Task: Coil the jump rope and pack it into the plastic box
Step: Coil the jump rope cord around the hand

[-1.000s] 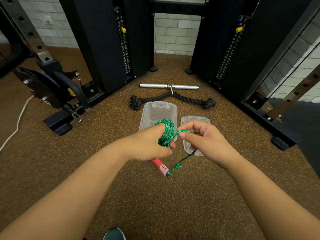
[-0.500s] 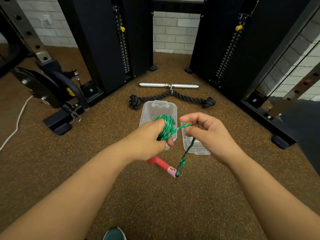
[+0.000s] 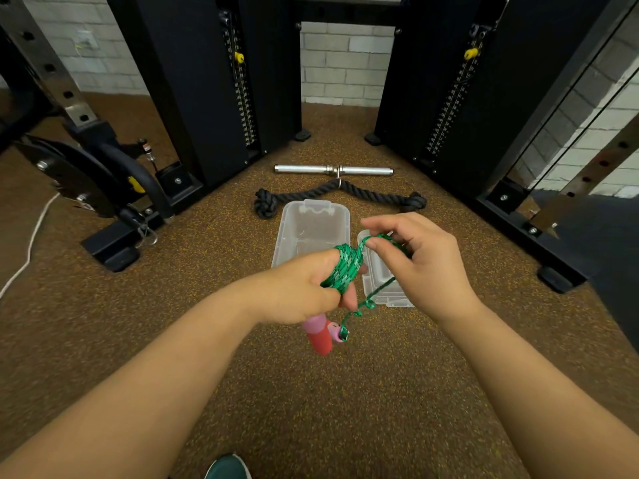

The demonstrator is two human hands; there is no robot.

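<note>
- Left hand (image 3: 304, 288) clenched around the green jump rope (image 3: 345, 267); the coil is wound over its fingers, loops stacked near the fingertips, held in the air over the floor (image 3: 311, 392).
- Red handle (image 3: 320, 335) sticks down out of the bottom of the left fist; second handle end, pink (image 3: 336, 331), hangs just beside it on the loose tail.
- Right hand (image 3: 422, 261) pinches the free strand at the top right of the coil, thumb and fingers (image 3: 373, 245) closed on the rope; other fingers loosely curled.
- Loose tail (image 3: 373, 295) runs from the right-hand pinch down and left to the pink end; short length left, so coiling looks nearly done.
- Key relation: the free strand lies right of the coil, so the next wrap goes over the left fingers from the right hand's side.
- Plastic box (image 3: 313, 226) open on the floor, directly beyond the left hand; long axis runs away from the person. Looks empty.
- Lid (image 3: 383, 288) lies on the floor just right of the box, below the right hand.
- Left hand holds the coil and is nearer the box; a drop forward and down would pack it.
</note>
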